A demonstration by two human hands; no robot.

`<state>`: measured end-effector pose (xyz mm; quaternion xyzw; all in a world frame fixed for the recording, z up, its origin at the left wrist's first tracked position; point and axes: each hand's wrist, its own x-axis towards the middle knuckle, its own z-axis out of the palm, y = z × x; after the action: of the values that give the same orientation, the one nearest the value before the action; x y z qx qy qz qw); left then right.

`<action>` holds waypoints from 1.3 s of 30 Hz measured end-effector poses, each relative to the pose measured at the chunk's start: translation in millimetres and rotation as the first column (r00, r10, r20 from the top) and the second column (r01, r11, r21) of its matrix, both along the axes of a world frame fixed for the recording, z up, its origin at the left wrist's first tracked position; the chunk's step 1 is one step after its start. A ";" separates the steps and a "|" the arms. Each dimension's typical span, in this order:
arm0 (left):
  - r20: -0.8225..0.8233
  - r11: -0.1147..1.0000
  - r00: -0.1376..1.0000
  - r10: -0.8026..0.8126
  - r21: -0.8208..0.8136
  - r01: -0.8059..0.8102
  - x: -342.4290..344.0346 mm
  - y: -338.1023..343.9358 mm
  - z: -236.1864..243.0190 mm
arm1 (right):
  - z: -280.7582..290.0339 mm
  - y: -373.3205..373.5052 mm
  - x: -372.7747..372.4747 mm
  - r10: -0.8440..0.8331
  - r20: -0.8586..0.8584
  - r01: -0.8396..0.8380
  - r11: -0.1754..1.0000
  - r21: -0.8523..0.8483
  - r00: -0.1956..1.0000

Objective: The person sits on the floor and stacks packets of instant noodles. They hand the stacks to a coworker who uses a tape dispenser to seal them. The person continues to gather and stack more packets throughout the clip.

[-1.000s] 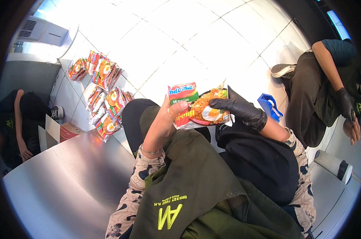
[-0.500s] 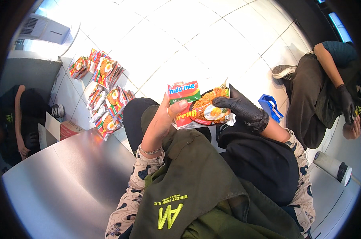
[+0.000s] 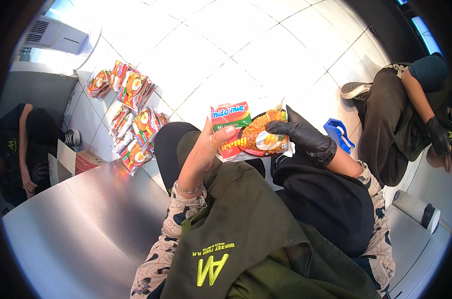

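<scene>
A printed packet of instant noodles (image 3: 256, 137), red, green and white with a picture of noodles and an egg, is held up between both my hands above my lap. My bare left hand (image 3: 209, 144) grips its left side, thumb on the front. My right hand (image 3: 305, 137), in a black glove, closes on the right edge, thumb across the picture. The fingers behind the packet are hidden. To the left on the tiled floor lie several similar noodle packets (image 3: 132, 89) in loose piles, with more packets (image 3: 136, 155) nearer my knee.
A blue tape dispenser (image 3: 339, 134) sits on the floor right of my gloved hand. An opened cardboard box (image 3: 84, 162) stands at the left beside a shiny metal surface (image 3: 86, 219). At the right a person (image 3: 400, 119) sits close by. A whitish cylinder (image 3: 410, 207) lies at lower right.
My hands and the noodle packet have stayed almost still. The person at the right has shifted their arm and gloved hand slightly.
</scene>
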<state>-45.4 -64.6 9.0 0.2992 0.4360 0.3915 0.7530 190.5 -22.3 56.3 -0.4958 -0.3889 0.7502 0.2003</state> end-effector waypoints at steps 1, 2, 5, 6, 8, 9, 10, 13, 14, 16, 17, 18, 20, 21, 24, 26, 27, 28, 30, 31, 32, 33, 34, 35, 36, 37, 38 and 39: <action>-0.006 1.000 1.000 0.000 0.001 0.000 0.3 -0.1 1.3 | 0.7 0.1 0.0 0.003 0.009 -0.003 1.000 -0.003 1.000; -0.013 1.000 1.000 0.002 -0.002 -0.002 0.5 -0.2 2.7 | 0.0 0.5 -0.2 0.007 0.011 -0.007 1.000 0.002 1.000; -0.008 1.000 1.000 -0.003 -0.007 0.003 0.0 -0.3 2.1 | -5.7 1.0 0.9 0.016 0.002 -0.016 1.000 0.023 1.000; -0.002 1.000 1.000 -0.007 -0.006 0.007 -0.2 -0.4 1.4 | -9.6 0.7 2.5 0.018 -0.012 -0.018 0.999 0.034 1.000; 0.043 1.000 0.999 0.022 -0.007 -0.021 -0.9 -0.5 0.4 | -15.2 -0.3 4.2 0.014 -0.029 -0.013 0.999 0.042 0.999; 0.065 0.999 0.997 0.036 -0.008 -0.035 -1.2 -0.6 0.0 | -17.4 -0.8 4.4 0.009 -0.033 -0.007 0.999 0.038 0.999; 0.041 1.000 0.999 0.021 -0.005 -0.021 -1.1 -0.9 -0.3 | -18.2 -1.1 4.5 0.003 -0.037 -0.002 0.999 0.034 0.999; -0.009 1.000 1.000 -0.008 -0.002 0.008 -0.7 -1.9 -0.3 | -18.0 -1.2 3.5 -0.008 -0.050 0.008 1.000 0.009 0.999; -0.011 1.000 1.000 -0.008 -0.001 0.008 -0.5 -1.6 0.6 | -17.7 -0.8 3.7 0.001 -0.047 0.000 1.000 0.020 0.999; -0.015 1.000 1.000 -0.004 0.001 0.004 0.2 -1.6 1.1 | -17.0 0.2 4.0 0.019 -0.039 -0.017 0.999 0.040 0.999; -0.019 1.000 1.000 0.001 0.003 -0.001 0.4 -1.8 1.2 | -14.2 0.2 2.9 0.010 -0.034 -0.008 0.999 0.033 0.999; -0.022 1.000 1.000 0.006 0.004 -0.006 0.4 -1.8 1.1 | -9.5 -0.3 1.0 0.001 -0.030 0.000 1.000 0.026 1.000; -0.025 1.000 1.000 -0.008 0.011 0.009 -0.6 -1.3 -2.1 | -8.6 -0.6 0.5 -0.011 -0.019 0.011 1.000 0.012 1.000; -0.026 1.000 1.000 -0.017 0.015 0.017 -1.1 -0.9 -3.5 | -11.9 -0.8 1.3 -0.014 -0.013 0.014 1.000 0.004 1.000; 0.062 1.000 0.998 0.007 -0.006 -0.007 -3.5 0.3 -5.3 | -11.1 -0.8 0.9 -0.018 -0.021 0.018 1.000 -0.013 1.000; 0.064 1.000 0.998 0.012 -0.022 -0.010 -3.5 0.0 -4.5 | -7.5 -0.2 0.1 -0.012 -0.015 0.011 1.000 -0.016 1.000; 0.065 0.999 0.998 0.014 -0.030 -0.012 -3.6 -0.2 -3.8 | -5.7 0.2 -0.2 -0.004 -0.003 0.004 1.000 -0.015 1.000; 0.060 1.000 0.998 0.013 -0.026 -0.011 -3.6 -0.7 -3.1 | -5.0 0.4 -0.4 0.004 0.009 -0.004 1.000 -0.014 1.000; 0.050 1.000 0.999 0.009 -0.016 -0.008 -3.2 -1.1 -1.7 | -5.8 -0.5 -0.3 0.002 -0.004 -0.002 1.000 -0.010 1.000; 0.052 1.000 0.999 0.004 -0.013 -0.003 -3.5 -0.8 -1.7 | -6.1 -0.7 -0.3 0.001 -0.010 -0.001 1.000 -0.007 1.000; 0.055 1.000 0.999 -0.002 -0.011 0.002 -4.2 -0.8 -2.1 | -5.7 -0.6 -0.3 0.003 -0.012 -0.003 1.000 -0.013 1.000; 0.057 1.000 0.998 -0.007 -0.008 0.007 -4.6 -0.8 -2.4 | -5.0 -0.4 -0.4 0.004 -0.014 -0.005 1.000 -0.019 1.000; 0.068 1.000 0.998 0.000 -0.011 0.001 -4.6 -1.2 -2.7 | -4.7 -0.2 -0.5 0.006 -0.017 -0.006 1.000 -0.025 1.000; 0.078 1.000 0.997 0.004 -0.014 -0.003 -4.3 -1.5 -2.5 | -9.1 -0.3 0.6 0.006 -0.043 -0.007 1.000 -0.020 0.999; 0.088 1.000 0.996 0.008 -0.017 -0.007 -4.0 -1.7 -2.3 | -17.2 -0.4 2.3 0.007 -0.069 -0.008 1.000 -0.015 0.998; 0.081 1.000 0.997 0.003 -0.020 -0.002 -3.9 -1.7 -2.1 | -21.6 -0.6 3.4 0.008 -0.095 -0.008 1.000 -0.009 0.995; 0.073 1.000 0.997 0.002 -0.023 0.000 -4.9 -2.1 -2.1 | -19.3 -0.1 2.9 0.030 -0.081 -0.031 0.999 -0.012 0.996; 0.066 1.000 0.998 0.000 -0.027 0.002 -5.9 -2.5 -2.1 | -14.7 0.5 2.2 0.053 -0.068 -0.054 0.998 -0.015 0.996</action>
<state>-51.3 -67.1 7.0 0.2760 0.4161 0.3949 0.7712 192.8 -21.8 41.6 -0.4612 -0.3887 0.7749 0.1888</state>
